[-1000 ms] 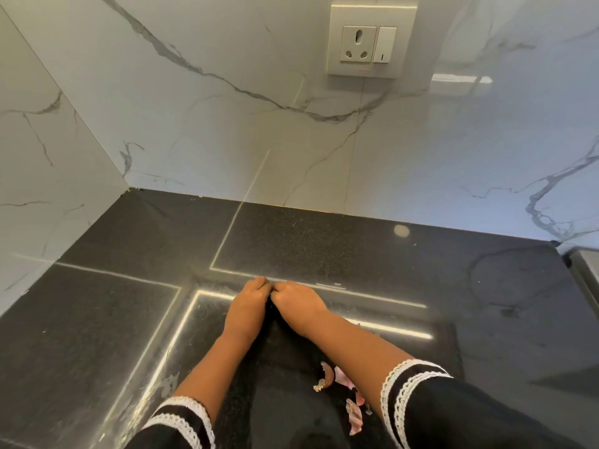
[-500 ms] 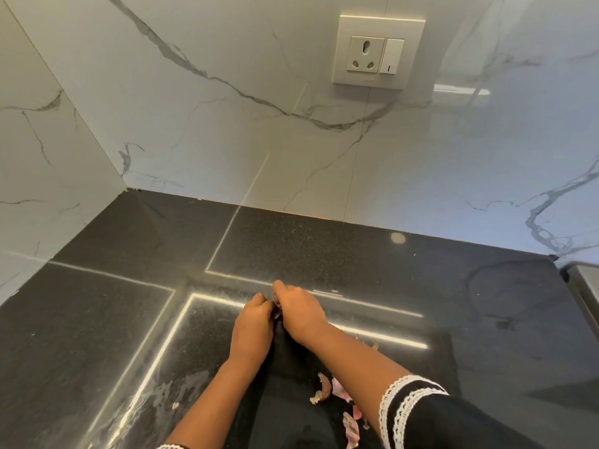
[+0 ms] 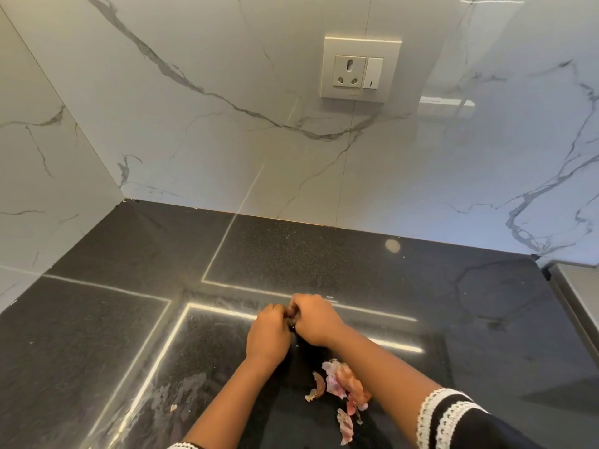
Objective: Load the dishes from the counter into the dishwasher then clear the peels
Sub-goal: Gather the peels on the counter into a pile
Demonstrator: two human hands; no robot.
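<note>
My left hand (image 3: 268, 335) and my right hand (image 3: 316, 320) meet knuckles-up on the black stone counter (image 3: 324, 260), fingers curled in against each other. A small brownish peel scrap (image 3: 290, 320) shows pinched between them; what else lies under the palms is hidden. A loose heap of pink and tan onion peels (image 3: 338, 382) lies on the counter beneath my right forearm, with more pieces (image 3: 345, 427) trailing toward the near edge. No dishes or dishwasher are in view.
White marbled wall tiles close the counter at the back and left, meeting in a corner (image 3: 124, 199). A wall socket with a switch (image 3: 359, 69) sits above. A grey ledge (image 3: 580, 296) borders the counter's right side. A tiny peel fleck (image 3: 173, 407) lies near the left.
Both hands have slid a little toward me along the counter and their fingers have curled tighter together around the scrap. The peel heap under my right forearm has stayed put.
</note>
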